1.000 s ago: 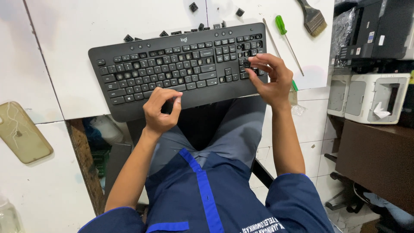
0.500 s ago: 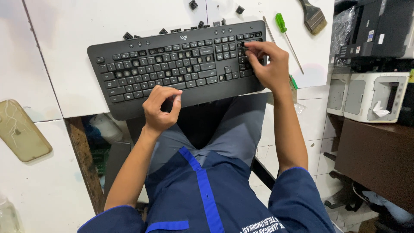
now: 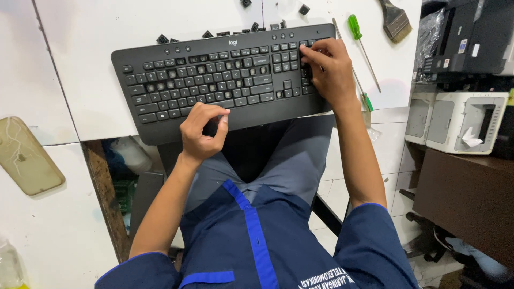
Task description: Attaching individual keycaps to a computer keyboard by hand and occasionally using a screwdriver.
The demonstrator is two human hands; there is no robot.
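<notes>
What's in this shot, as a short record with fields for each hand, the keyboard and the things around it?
left hand: curled at the keyboard's near edge, fingers pinched together; whether it holds anything cannot be told
right hand: fingers on the number pad at the keyboard's right end
keyboard: black, on a white table, several keycaps missing in the middle rows
loose keycaps: black, scattered just beyond the keyboard's far edge
screwdriver: green handle, right of the keyboard
brush: far right of the table
printer: white, lower right of the table

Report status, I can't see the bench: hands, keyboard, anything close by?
Left hand curled at keyboard front edge. Right hand fingertips on number pad. Several keycaps missing. Loose keycaps behind; green screwdriver beside.
</notes>
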